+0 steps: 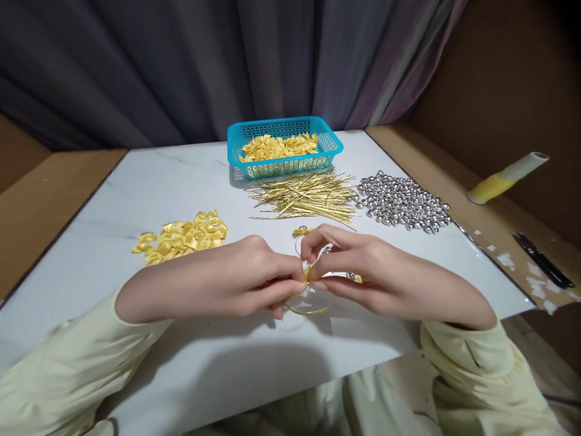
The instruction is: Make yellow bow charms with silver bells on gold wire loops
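My left hand (258,281) and my right hand (363,269) meet over the middle of the table, fingertips almost touching. Between them is a small yellow ribbon bow (307,274), pinched by my left thumb and fingers. A thin gold wire (313,313) curves in a loop below the fingertips. My right thumb and fingers are closed at the same spot, mostly hiding what they grip. Behind the fingers lies a yellow bow with a silver bead (302,231). Another beaded bow (354,277) shows partly under my right hand.
A blue basket (285,165) of yellow bows stands at the back. Before it lie gold wires (308,197), with silver beads (403,203) to their right. Loose yellow bows (186,237) form a pile at left. Beyond the right edge are a tube (506,178) and a black pen-like tool (542,260).
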`<control>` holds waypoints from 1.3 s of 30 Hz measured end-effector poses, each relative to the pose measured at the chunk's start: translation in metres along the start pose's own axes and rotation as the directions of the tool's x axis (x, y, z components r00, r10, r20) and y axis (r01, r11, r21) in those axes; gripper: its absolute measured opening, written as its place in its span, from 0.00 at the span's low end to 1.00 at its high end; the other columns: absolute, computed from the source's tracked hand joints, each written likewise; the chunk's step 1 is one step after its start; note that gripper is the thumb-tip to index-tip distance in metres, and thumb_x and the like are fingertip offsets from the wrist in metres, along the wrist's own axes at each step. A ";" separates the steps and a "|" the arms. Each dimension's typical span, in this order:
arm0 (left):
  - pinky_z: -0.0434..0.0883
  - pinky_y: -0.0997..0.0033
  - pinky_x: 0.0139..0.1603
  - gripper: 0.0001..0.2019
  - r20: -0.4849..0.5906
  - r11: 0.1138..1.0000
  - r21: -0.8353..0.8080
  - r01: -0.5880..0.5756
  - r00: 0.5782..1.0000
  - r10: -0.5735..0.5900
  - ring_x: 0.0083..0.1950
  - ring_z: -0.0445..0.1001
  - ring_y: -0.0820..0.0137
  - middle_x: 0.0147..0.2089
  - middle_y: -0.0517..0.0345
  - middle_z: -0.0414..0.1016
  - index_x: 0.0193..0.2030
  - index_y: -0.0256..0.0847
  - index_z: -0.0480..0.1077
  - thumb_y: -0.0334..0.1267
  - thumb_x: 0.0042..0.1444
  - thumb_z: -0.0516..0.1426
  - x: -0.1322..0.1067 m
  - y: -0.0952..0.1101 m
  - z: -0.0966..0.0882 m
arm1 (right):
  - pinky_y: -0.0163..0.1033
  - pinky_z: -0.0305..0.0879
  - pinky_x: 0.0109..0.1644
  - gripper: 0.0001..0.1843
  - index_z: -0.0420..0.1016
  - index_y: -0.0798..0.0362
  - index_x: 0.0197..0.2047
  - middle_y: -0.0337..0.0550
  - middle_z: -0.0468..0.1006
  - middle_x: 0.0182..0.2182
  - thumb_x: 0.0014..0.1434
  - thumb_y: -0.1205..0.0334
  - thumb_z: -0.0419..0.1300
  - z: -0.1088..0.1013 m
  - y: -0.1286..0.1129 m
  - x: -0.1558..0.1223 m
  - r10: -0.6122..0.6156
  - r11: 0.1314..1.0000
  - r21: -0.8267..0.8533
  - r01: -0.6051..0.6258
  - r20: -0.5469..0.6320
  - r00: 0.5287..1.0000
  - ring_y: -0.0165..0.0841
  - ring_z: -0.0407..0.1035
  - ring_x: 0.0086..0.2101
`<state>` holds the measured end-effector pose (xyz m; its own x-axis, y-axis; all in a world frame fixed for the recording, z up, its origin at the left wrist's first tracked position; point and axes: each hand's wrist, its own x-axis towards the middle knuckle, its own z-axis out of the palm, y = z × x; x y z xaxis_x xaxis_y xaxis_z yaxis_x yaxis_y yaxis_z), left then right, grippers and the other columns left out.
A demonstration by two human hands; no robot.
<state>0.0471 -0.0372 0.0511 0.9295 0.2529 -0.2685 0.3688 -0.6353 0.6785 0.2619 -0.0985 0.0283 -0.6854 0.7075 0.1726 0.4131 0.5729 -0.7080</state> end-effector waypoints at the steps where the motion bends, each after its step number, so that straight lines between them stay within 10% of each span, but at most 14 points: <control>1: 0.66 0.86 0.29 0.11 -0.003 1.000 -0.006 0.005 1.000 -0.005 0.30 0.80 0.78 0.29 0.64 0.81 0.36 0.40 0.71 0.33 0.66 0.49 0.000 0.000 0.000 | 0.35 0.63 0.47 0.09 0.74 0.59 0.40 0.48 0.70 0.44 0.62 0.77 0.54 -0.001 -0.001 0.000 0.003 1.000 0.024 -0.003 0.019 1.000 0.31 0.67 0.42; 12: 0.77 0.76 0.39 0.13 -0.055 0.940 -0.334 0.077 0.993 -0.101 0.37 0.82 0.70 0.37 0.55 0.82 0.40 0.39 0.71 0.39 0.68 0.47 0.003 -0.007 -0.012 | 0.35 0.63 0.44 0.08 0.71 0.57 0.35 0.46 0.72 0.40 0.64 0.74 0.54 -0.005 -0.001 0.001 0.013 1.000 0.008 -0.012 -0.116 0.993 0.31 0.67 0.39; 39: 0.72 0.84 0.34 0.10 -0.229 0.996 0.073 -0.043 0.972 0.059 0.34 0.82 0.76 0.36 0.64 0.83 0.40 0.42 0.70 0.34 0.66 0.48 0.005 -0.005 -0.004 | 0.34 0.63 0.45 0.09 0.73 0.56 0.33 0.43 0.73 0.39 0.61 0.77 0.58 -0.013 0.001 -0.001 -0.002 1.000 0.003 0.002 -0.133 0.991 0.30 0.67 0.40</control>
<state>0.0501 -0.0301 0.0488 0.9245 0.3757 -0.0645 0.3278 -0.6970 0.6377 0.2703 -0.0932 0.0361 -0.6003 0.7551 0.2636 0.4098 0.5735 -0.7093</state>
